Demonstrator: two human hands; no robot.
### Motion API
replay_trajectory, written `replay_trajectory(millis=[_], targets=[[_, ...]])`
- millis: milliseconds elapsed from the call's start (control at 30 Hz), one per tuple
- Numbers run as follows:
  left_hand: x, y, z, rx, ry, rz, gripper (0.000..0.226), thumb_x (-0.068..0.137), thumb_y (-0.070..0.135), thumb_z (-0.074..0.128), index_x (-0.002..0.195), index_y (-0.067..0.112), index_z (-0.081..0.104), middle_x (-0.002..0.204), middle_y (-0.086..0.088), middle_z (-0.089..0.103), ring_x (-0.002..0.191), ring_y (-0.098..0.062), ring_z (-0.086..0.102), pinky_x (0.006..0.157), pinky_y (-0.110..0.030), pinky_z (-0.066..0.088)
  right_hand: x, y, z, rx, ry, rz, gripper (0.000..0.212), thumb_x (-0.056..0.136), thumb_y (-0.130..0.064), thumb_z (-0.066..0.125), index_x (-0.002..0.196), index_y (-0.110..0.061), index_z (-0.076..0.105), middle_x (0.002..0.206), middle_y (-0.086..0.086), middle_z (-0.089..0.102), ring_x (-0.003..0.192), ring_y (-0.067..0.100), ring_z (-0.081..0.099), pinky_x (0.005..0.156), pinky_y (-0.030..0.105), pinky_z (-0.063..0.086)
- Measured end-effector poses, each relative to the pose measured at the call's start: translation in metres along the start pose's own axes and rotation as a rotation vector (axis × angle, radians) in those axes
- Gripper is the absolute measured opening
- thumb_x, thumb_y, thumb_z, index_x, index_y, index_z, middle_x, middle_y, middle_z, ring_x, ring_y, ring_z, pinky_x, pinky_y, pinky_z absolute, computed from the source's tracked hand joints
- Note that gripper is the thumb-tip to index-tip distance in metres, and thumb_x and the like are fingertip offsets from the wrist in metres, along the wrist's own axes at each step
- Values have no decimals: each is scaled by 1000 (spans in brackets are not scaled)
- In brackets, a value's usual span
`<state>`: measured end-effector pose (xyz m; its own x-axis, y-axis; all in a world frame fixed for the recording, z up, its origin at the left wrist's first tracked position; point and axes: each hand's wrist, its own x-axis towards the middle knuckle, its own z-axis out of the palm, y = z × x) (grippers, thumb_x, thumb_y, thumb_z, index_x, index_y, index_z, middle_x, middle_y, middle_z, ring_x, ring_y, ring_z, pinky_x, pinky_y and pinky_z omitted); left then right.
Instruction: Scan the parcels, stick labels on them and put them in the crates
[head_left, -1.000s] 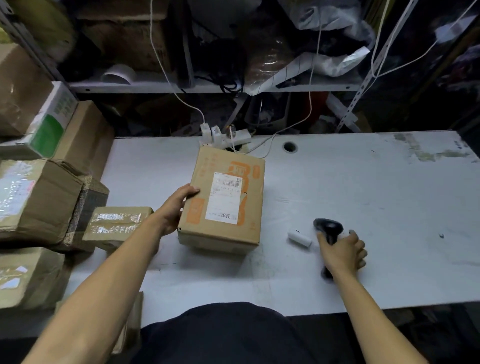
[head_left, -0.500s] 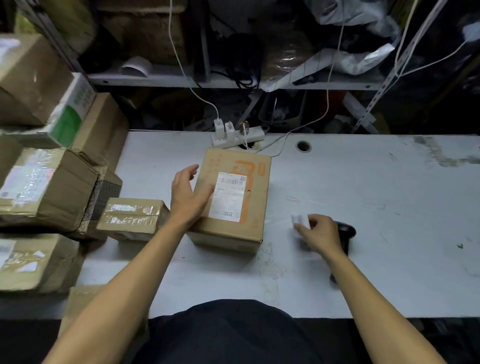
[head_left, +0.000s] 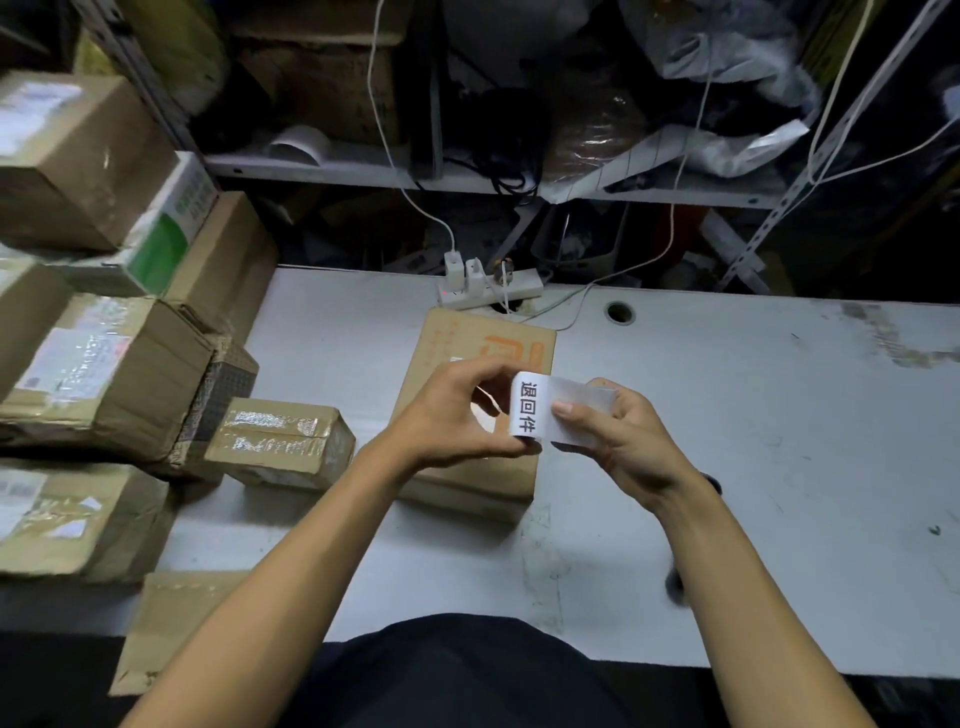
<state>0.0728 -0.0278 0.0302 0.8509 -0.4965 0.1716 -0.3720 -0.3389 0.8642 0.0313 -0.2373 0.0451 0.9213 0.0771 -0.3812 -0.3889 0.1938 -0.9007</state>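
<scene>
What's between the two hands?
A white label roll with black printed characters, pinched by the left hand and right hand, above the box; head view.

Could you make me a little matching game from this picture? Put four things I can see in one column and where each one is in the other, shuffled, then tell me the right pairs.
Things:
1. label roll
2. orange-printed parcel
3. power strip
4. small taped box

Places:
A. at the table's far edge, with chargers plugged in
B. held between both hands
C. on the table, under the hands
D. on the table, left of the orange-printed parcel, beside the stacked cartons

Pairs: 1-B, 2-C, 3-A, 4-D
</scene>
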Motion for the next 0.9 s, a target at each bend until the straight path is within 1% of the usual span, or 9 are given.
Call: replay_trajectory(millis=[167, 233, 333, 400, 467, 567, 667, 767, 900], targets=[[-7, -1, -10, -49, 68, -73, 69, 62, 17, 96, 124, 23, 66, 101, 7, 73, 87, -10, 66, 75, -22, 52, 1, -8, 5, 47, -59, -11, 23, 90, -1, 67, 81, -12, 48, 96, 16, 66, 88, 19, 72, 72, 27, 60], [-8, 1, -8, -91, 55, -85, 70, 65, 20, 95, 128, 26, 65, 106, 5, 70, 92, -13, 64, 77, -26, 53, 3, -7, 11, 101, -135, 2, 13, 90, -1, 67, 91, -8, 56, 99, 14, 68, 91, 20, 72, 75, 31, 62], [-8, 1, -5, -90, -7, -91, 72, 75, 30, 89, 139, 33, 56, 122, 6, 62, 103, -20, 59, 83, -38, 53, 9, -1, 19, 225, -225, 2, 18, 89, -4, 69, 104, -9, 61, 107, 17, 69, 99, 27, 70, 78, 35, 60], [-9, 0, -3, -74, -40, -109, 73, 82, 35, 83, 146, 39, 48, 120, 7, 58, 97, -22, 55, 83, -42, 53, 12, 3, 21, 289, -195, 14, 22, 87, -6, 71, 104, -11, 59, 108, 18, 68, 99, 29, 70, 75, 34, 60], [-11, 1, -3, -50, -63, -128, 75, 84, 40, 79, 150, 43, 41, 111, 7, 52, 88, -24, 49, 81, -39, 53, 14, 7, 21, 333, -204, 25, 37, 85, -9, 72, 119, -8, 58, 117, 22, 67, 104, 32, 69, 78, 34, 61], [-12, 5, -6, -57, -120, -132, 74, 84, 43, 79, 149, 41, 43, 112, 0, 47, 94, -15, 51, 81, -23, 49, 15, 12, 22, 318, -255, 17, 51, 88, -10, 70, 137, -6, 57, 124, 21, 67, 109, 33, 67, 85, 35, 60], [-9, 11, -6, -7, -98, -128, 55, 89, 49, 70, 140, 36, 54, 110, -3, 52, 102, -10, 54, 86, -19, 48, 16, 16, 27, 292, -237, -13, 42, 90, -11, 69, 130, -1, 63, 121, 23, 68, 108, 33, 66, 86, 34, 58], [-6, 15, -2, 106, -90, -120, 37, 100, 46, 55, 131, 25, 59, 102, -3, 53, 96, -11, 53, 87, -22, 45, 17, 18, 31, 310, -190, -30, 38, 86, -14, 69, 122, 0, 67, 116, 22, 70, 106, 31, 66, 89, 33, 56], [-5, 17, -1, 60, -118, -148, 35, 100, 43, 56, 127, 23, 60, 102, 3, 49, 94, -5, 50, 81, -15, 42, 17, 17, 33, 346, -167, -11, 38, 85, -16, 69, 120, -3, 67, 110, 17, 72, 102, 28, 69, 86, 31, 58]])
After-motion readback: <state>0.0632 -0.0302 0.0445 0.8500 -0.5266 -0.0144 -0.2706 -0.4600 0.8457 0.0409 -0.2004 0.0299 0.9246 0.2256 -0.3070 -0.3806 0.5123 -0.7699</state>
